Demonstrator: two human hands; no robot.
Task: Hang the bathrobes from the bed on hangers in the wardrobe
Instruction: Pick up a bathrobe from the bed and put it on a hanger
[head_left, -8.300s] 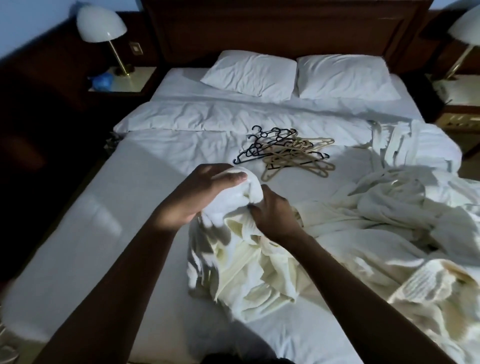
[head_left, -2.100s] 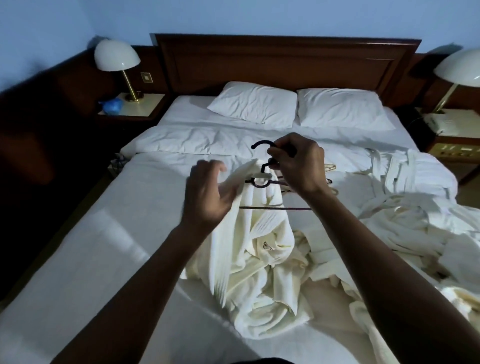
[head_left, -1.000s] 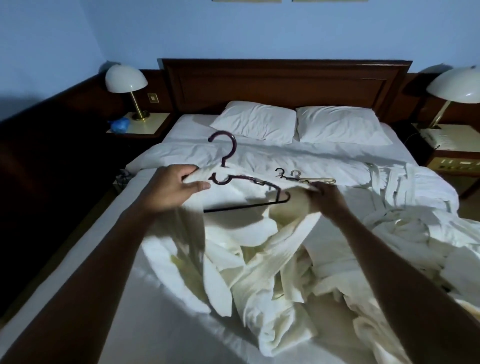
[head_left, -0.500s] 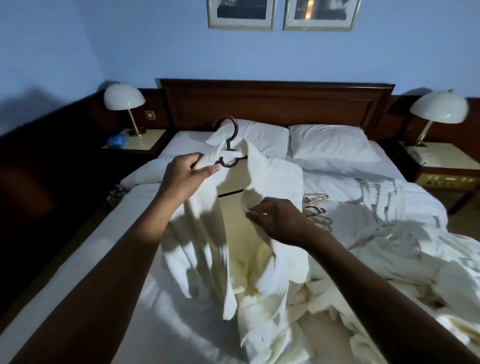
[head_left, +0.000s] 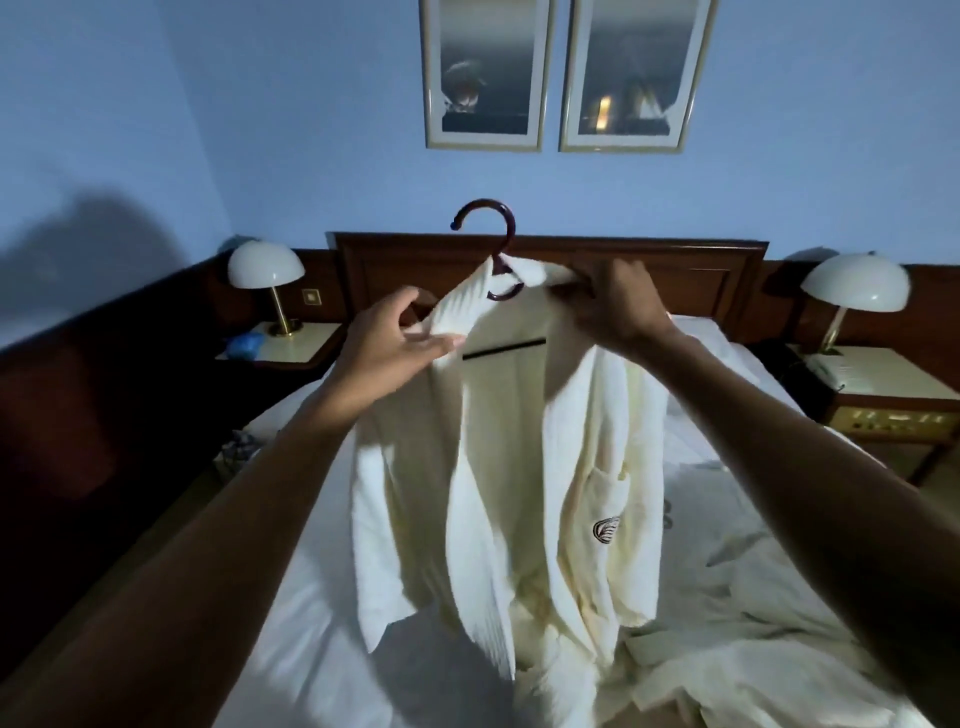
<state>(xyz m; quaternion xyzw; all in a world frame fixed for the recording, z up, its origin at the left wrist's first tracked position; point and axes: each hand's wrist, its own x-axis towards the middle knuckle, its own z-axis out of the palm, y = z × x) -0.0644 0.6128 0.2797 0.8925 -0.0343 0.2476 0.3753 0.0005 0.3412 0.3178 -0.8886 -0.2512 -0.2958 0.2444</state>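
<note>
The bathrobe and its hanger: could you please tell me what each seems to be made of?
The bathrobe looks like soft, matte cream cotton in a ribbed or waffle weave: fine ridges show on the collar, and it hangs in limp folds. The hanger is probably moulded plastic, dark maroon and smooth: its hook shines faintly and ends in a small knob.

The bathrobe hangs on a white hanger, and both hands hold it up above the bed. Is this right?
No: the head view shows a dark maroon hanger. The bathrobe hangs on it, and the left hand and right hand hold it up above the bed.
</note>
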